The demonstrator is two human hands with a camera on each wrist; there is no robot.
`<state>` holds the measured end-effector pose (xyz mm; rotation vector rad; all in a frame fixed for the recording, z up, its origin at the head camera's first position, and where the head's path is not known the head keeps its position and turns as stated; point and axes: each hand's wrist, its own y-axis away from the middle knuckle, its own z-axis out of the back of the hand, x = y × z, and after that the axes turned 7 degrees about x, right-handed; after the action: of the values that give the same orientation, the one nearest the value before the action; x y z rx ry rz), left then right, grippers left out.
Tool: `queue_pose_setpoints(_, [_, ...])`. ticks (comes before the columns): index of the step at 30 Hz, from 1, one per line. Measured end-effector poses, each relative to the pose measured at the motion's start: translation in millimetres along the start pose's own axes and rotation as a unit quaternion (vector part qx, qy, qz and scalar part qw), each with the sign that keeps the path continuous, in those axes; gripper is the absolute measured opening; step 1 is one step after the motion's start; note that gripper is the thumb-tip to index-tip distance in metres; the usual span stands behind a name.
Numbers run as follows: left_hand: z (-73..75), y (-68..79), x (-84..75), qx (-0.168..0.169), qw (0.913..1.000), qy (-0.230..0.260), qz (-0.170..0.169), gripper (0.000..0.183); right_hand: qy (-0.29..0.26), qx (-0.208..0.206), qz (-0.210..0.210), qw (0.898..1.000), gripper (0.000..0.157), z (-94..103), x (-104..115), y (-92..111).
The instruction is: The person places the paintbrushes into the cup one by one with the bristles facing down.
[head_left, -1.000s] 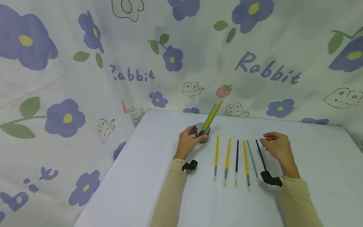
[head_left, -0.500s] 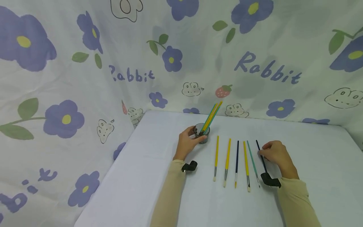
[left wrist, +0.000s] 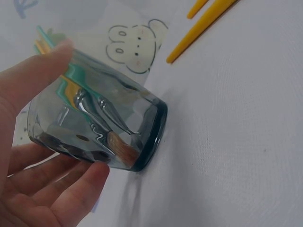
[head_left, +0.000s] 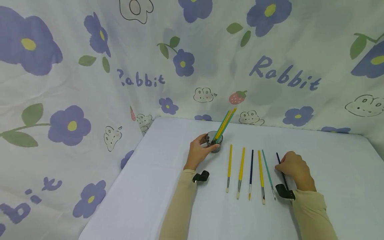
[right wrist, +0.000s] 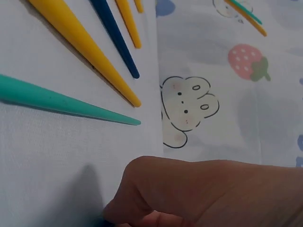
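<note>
My left hand (head_left: 198, 151) grips a clear glass cup (left wrist: 118, 90) from its left side, thumb across the front and fingers behind. Several paintbrushes (head_left: 225, 125) with yellow and green handles lean to the right inside it, bristles down. At the right, my right hand (head_left: 294, 168) pinches the handle of a dark paintbrush (head_left: 278, 157) between thumb and fingers. Its lower end is hidden behind the wrist camera. In the right wrist view the thumb (right wrist: 161, 182) shows, with the pinched brush mostly out of sight.
Several paintbrushes lie in a row between the hands, bristles toward me: yellow ones (head_left: 241, 170), a dark blue one (head_left: 251, 170) and a green one (head_left: 267, 170) nearest the right hand. The white table (head_left: 144, 186) meets a flower-printed cloth (head_left: 210, 66) at the back.
My right hand has come down toward me onto the dark paintbrush and now pinches it. That brush has shifted slightly right and nearer. The left hand and cup have stayed in place.
</note>
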<state>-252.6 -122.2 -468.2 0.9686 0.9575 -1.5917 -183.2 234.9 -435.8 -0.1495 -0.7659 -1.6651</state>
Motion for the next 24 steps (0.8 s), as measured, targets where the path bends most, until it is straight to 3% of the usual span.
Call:
queue_pose_setpoints(7, [-0.2,-0.9,2.2,0.001,1.0,-0.001,-0.002,0.084,-0.023,0.007,0.015,1.0,0.036,5.5,-9,-3])
queue_pose_setpoints(12, [0.7,-1.8,1.5,0.001,1.0,-0.002,-0.003,0.083,-0.122,0.009,0.05,0.991,0.045,14.2,-16,-1])
queue_pose_setpoints(18, [0.8,-0.8,0.1,-0.002,1.0,-0.006,-0.001,0.081,-0.241,-0.01,0.061,0.968,0.05,15.0,-14,3])
queue_pose_setpoints(24, [0.9,1.2,-1.7,0.001,1.0,-0.003,0.001,0.081,-0.35,-0.04,0.077,0.933,0.049,15.3,2,5])
